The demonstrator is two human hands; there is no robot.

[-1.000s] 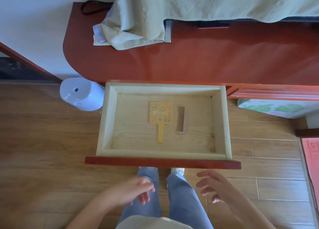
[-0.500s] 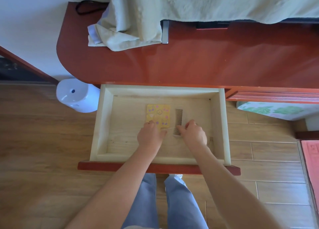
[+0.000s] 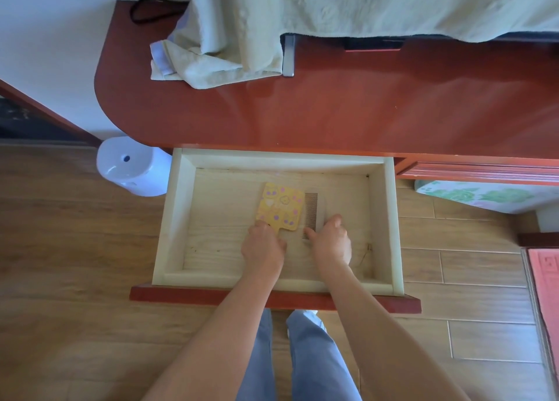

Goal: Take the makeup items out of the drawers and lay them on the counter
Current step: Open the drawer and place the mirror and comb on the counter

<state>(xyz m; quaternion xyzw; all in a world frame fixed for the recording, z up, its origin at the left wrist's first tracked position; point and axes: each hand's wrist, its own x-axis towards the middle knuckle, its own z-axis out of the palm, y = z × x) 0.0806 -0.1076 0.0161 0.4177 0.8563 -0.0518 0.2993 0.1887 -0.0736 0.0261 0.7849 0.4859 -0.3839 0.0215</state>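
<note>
A pale wooden drawer (image 3: 172, 219) stands pulled out from under the red-brown counter (image 3: 363, 110). Inside lie a yellow hand mirror (image 3: 279, 208) with flower prints and, just to its right, a brown comb (image 3: 311, 211). My left hand (image 3: 263, 246) grips the mirror's handle, which it hides; the mirror's head is tilted a little to the left. My right hand (image 3: 331, 238) pinches the near end of the comb with curled fingers. Both items are still low in the drawer.
A pale green towel (image 3: 217, 61) hangs over the counter's back left, beside a metal bracket (image 3: 289, 55) and a black cable (image 3: 145, 10). A white round bin (image 3: 131, 164) stands on the wooden floor left of the drawer. More drawers (image 3: 484, 170) are at the right.
Both hands rose from below the drawer front and reached into the drawer. The left took hold of the mirror's handle and tilted it; the right closed on the comb's near end.
</note>
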